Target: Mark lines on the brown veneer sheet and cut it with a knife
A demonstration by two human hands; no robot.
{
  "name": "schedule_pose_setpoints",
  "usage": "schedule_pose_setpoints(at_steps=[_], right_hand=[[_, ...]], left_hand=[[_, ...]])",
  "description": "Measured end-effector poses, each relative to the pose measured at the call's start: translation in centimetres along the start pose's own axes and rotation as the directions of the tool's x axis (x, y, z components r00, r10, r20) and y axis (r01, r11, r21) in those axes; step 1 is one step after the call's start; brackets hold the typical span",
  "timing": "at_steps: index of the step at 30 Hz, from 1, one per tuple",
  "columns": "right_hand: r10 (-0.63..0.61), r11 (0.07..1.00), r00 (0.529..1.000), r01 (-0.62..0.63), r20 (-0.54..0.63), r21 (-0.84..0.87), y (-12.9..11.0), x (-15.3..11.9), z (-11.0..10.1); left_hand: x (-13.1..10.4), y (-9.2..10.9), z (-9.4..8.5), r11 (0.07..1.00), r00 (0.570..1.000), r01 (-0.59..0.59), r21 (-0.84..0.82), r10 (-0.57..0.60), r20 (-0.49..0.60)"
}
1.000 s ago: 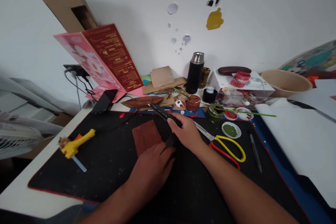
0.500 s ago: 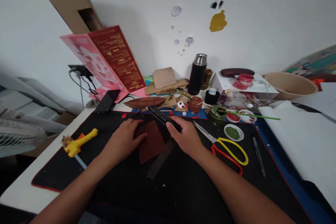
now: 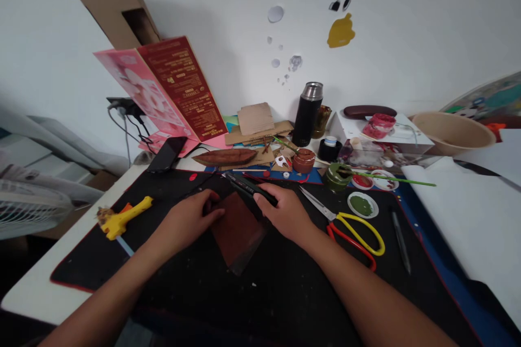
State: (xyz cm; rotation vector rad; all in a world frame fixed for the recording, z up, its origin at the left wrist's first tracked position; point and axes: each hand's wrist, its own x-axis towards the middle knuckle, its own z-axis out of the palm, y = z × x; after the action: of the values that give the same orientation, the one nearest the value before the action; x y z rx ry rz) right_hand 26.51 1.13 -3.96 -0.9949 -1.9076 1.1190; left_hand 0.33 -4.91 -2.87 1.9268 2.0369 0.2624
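My right hand (image 3: 287, 207) is closed around a black utility knife (image 3: 248, 187), its tip pointing up and left above the mat. My left hand (image 3: 191, 219) has its thumb and curled fingers at the upper left edge of a brown sheet (image 3: 237, 222), gripping it there. Along the sheet's lower right side lies a see-through ruler-like strip (image 3: 248, 255), partly overlapping it; which one is on top I cannot tell. Both rest on the black mat (image 3: 195, 293). To the right of my right hand are scissors (image 3: 345, 227) with one yellow and one red handle.
A yellow glue gun (image 3: 122, 219) lies at the left, with a phone (image 3: 167, 154) behind it. Along the back stand a brown paint jar (image 3: 303, 161), a green paint jar (image 3: 337, 178) and a black thermos (image 3: 306, 119). A pen (image 3: 401, 241) lies at the right.
The brown sheet has turned and shifted right and down, so it now overlaps the see-through strip. My left hand's fingers have curled in more. The knife has moved slightly left.
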Motion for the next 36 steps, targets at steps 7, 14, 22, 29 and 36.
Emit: schedule_pose_setpoints(at_steps=[7, 14, 22, 29, 36], right_hand=[[0.033, 0.999, 0.999, -0.034, -0.028, -0.042, 0.4, 0.2, -0.6], [0.033, 0.997, 0.999, -0.035, -0.038, -0.062, 0.5, 0.3, -0.7], [0.052, 0.996, 0.997, -0.055, -0.054, -0.067, 0.9, 0.5, -1.1], [0.064, 0.996, 0.997, -0.067, -0.042, -0.064, 1.1, 0.5, -1.2], [0.063, 0.996, 0.997, -0.066, -0.046, -0.059, 0.9, 0.4, -1.2]], left_hand=[[-3.7, 0.1, -0.5, 0.999, 1.000, -0.024, 0.047, 0.023, 0.019], [-6.4, 1.6, 0.1, 0.885, 0.884, -0.465, 0.029, 0.463, 0.060], [-2.9, 2.4, -1.5, 0.876, 0.807, -0.481, -0.031, 0.456, 0.375], [-2.7, -0.8, -0.4, 0.875, 0.868, -0.484, 0.020, 0.477, 0.142], [-1.0, -1.7, 1.2, 0.908, 0.906, -0.397, 0.130, 0.411, -0.101]])
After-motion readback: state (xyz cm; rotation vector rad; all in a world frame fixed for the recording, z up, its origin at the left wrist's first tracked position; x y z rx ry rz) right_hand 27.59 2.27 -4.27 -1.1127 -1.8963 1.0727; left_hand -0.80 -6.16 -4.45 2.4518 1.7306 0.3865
